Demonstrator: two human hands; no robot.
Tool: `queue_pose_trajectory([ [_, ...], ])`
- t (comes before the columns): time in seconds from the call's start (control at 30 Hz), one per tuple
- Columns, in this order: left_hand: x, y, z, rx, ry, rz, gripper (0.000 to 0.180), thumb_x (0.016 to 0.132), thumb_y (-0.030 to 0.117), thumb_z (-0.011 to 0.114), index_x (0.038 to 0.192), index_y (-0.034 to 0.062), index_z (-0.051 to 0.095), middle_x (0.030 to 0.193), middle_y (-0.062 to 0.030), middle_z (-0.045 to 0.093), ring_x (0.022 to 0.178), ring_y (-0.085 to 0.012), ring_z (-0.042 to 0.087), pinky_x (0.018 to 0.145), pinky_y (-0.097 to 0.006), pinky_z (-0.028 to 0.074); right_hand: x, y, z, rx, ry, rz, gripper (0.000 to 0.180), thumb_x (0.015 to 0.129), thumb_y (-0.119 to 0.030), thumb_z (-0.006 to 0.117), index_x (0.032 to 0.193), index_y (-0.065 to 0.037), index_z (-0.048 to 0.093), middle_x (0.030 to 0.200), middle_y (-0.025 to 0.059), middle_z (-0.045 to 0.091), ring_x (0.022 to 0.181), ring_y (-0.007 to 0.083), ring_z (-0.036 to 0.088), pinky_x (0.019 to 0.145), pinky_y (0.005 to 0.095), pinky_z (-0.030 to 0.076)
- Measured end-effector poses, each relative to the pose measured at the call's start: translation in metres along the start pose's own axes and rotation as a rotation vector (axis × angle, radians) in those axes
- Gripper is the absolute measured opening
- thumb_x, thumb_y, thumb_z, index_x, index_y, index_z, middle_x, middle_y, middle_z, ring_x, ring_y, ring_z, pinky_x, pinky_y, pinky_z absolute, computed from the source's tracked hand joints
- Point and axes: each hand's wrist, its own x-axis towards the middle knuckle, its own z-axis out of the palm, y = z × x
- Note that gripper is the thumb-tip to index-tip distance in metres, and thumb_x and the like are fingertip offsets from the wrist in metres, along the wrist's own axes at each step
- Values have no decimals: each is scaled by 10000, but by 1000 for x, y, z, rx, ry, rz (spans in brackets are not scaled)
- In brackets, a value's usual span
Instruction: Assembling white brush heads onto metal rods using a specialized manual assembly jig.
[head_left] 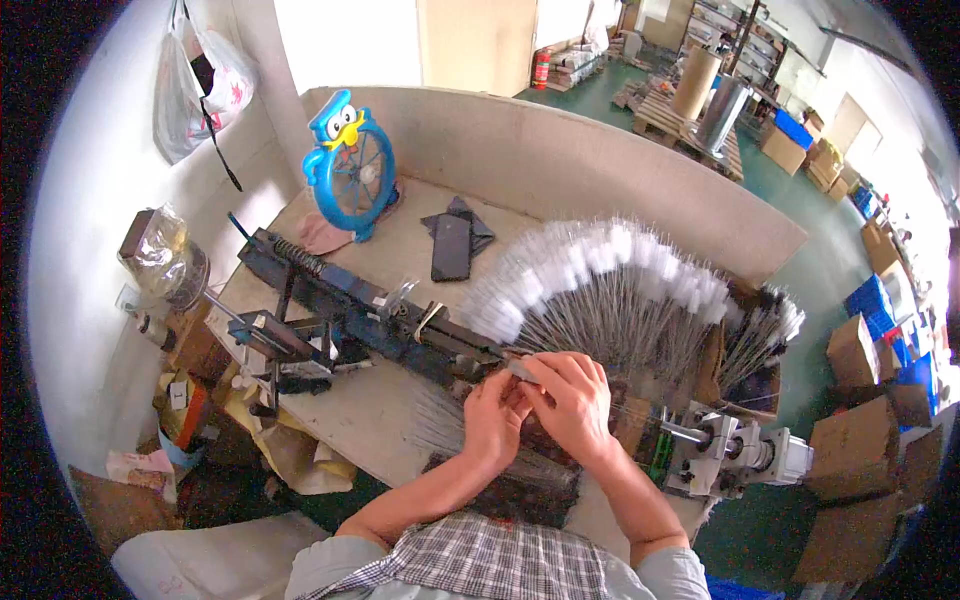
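My left hand (494, 412) and my right hand (570, 400) meet at the middle of the workbench, fingers pinched together on a small grey piece (519, 369) at the end of a long black machine rail (350, 300). Just beyond my hands a big fan of thin grey rods with white tips (600, 290) spreads out over the bench. More thin rods (440, 420) lie under my left wrist. A dark bundle (530, 480) sits below my forearms.
A blue bird-shaped fan (350, 165) and a dark phone (450, 247) stand on the wooden bench (400, 230). A metal motor unit (740, 455) is at the right. Cardboard boxes (860, 450) fill the green floor to the right. Plastic bags (195, 85) hang on the left wall.
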Motion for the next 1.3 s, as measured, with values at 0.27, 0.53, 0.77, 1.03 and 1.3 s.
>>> queue_pose_trajectory([
  [0.27,0,0,4,146,7,44,33,840,16,534,861,42,531,842,-72,582,765,-186,599,701,-318,516,-3,-3,-7,-88,111,51,336,608,-155,743,932,-95,673,943,11,631,876,205,582,754,350,440],
  [0.53,4,-3,6,218,20,86,119,825,27,562,934,39,516,890,-63,583,827,-177,596,737,-300,506,-4,2,-14,-92,71,32,273,636,-197,733,895,-128,678,925,2,628,876,206,580,761,350,439],
  [0.77,3,3,-2,151,-77,37,292,919,282,472,1035,18,519,1016,-118,586,940,-236,585,860,-371,482,-5,0,-30,-126,0,95,236,674,-195,705,889,-104,670,874,12,622,887,205,565,796,354,417],
  [1.03,-7,10,2,163,-53,-48,592,942,523,298,1135,-8,477,1100,-142,543,1030,-260,534,927,-389,439,-23,4,-24,-75,-119,97,160,705,-109,604,857,-86,649,807,33,600,865,223,552,792,365,413],
  [1.3,-13,6,-6,394,-141,-37,570,946,446,383,1280,-17,387,1264,-141,462,1164,-242,455,992,-373,373,-23,5,-55,75,-41,123,144,736,-144,661,859,-71,651,821,40,628,825,251,585,723,367,471],
])
